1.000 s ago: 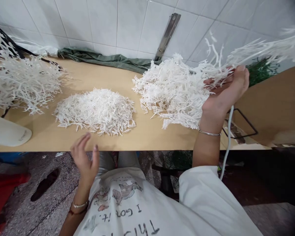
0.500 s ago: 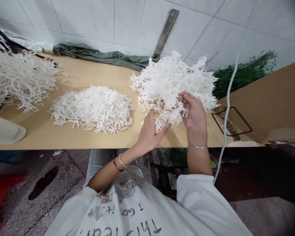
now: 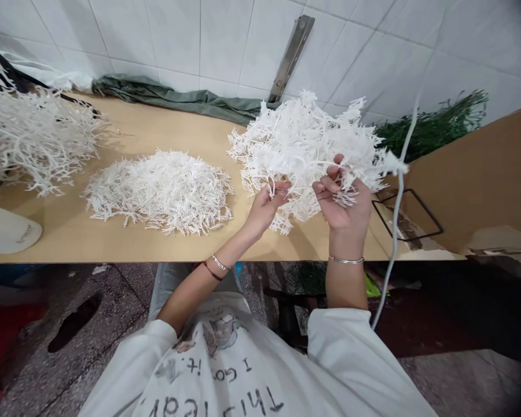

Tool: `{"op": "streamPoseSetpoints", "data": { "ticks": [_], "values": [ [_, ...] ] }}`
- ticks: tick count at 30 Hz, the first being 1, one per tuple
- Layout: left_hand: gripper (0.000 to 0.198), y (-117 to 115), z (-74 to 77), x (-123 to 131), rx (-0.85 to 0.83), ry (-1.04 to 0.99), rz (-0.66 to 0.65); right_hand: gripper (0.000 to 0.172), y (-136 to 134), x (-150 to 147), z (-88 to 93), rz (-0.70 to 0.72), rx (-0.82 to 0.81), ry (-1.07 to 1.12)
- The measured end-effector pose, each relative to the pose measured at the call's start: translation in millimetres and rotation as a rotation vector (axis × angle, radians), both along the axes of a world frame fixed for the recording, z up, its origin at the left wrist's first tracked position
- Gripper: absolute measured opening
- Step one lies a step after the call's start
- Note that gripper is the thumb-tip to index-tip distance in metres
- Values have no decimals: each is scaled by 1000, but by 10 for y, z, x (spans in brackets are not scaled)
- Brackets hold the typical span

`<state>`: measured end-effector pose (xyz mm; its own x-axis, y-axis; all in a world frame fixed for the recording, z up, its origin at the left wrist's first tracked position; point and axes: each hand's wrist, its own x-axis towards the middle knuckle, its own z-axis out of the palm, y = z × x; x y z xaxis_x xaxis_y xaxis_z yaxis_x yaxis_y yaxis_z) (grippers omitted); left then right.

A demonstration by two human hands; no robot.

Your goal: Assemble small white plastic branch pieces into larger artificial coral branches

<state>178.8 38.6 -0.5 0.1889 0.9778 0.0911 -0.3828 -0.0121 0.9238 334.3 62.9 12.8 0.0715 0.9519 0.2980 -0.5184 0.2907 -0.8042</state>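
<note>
A loose heap of white branching plastic sprigs (image 3: 295, 136) lies at the right of the table, against the wall side. At its front edge my left hand (image 3: 264, 209) is closed, thumb and fingers pinching the thin tip of a white sprig. My right hand (image 3: 345, 205) is raised before the heap, palm towards me and fingers curled round a white sprig (image 3: 347, 194); a frilly end sticks out to its right. Left of my hands sits a lower mound of short white sprigs (image 3: 165, 191). Which stems join the two hands is hard to make out.
More white branches (image 3: 43, 139) stand at the far left, near a cream bottle (image 3: 8, 229). A green cloth (image 3: 178, 98) runs along the tiled wall. At the right are green plastic foliage (image 3: 434, 124), a cardboard box (image 3: 481, 179) and a hanging white cable (image 3: 395, 231).
My left hand has gone from spread fingers to a pinch on a sprig. My right hand has shifted slightly right, and a sprig end now reaches out towards the cable.
</note>
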Motion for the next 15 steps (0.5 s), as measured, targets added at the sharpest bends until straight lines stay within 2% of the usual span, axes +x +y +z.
{"op": "streamPoseSetpoints", "data": {
  "ticks": [4, 9, 12, 15],
  "values": [
    [11, -56, -9, -24, 50, -53, -69, 15, -50, 45, 116, -54, 80, 99],
    [21, -68, 125, -20, 209, -222, -227, 13, -215, -13, 256, -174, 244, 78],
    [27, 13, 198, 51, 180, -316, -283, 20, -324, -97, 268, -372, 276, -94],
    [36, 106, 259, 160, 134, -232, -214, 42, -401, -201, 169, -557, 267, -255]
  ]
}}
